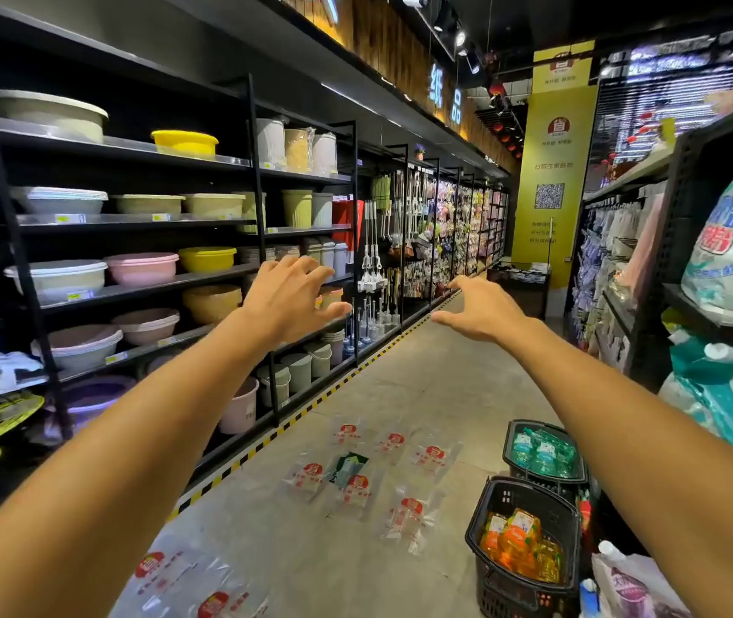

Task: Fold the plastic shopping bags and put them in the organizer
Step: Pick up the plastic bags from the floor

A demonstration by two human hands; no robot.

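Clearly, both arms are stretched out in front at chest height, and neither hand holds anything: the left hand (291,296) has its fingers spread and relaxed, and the right hand (480,312) is also released, with the thumb apart. The plastic shopping bags (356,475) lie flat on the concrete floor (436,381) below, scattered in a loose group, and two more bags (195,582) lie nearer to the person's feet. I cannot see any organizer for certain.

The main risk, in my judgement, is stepping on the thin bags, because they are slippery and almost transparent against the floor. Bending down may also bring an arm against the black baskets: the basket with orange bottles (523,541) and the basket with green bottles (543,452) stand just beside the bags on the right.

For moving, the aisle is open ahead. The left limit is the yellow-black striped edge (293,421) under the shelves of plastic basins (142,265); the right limit is the rack with detergent packs (730,243).
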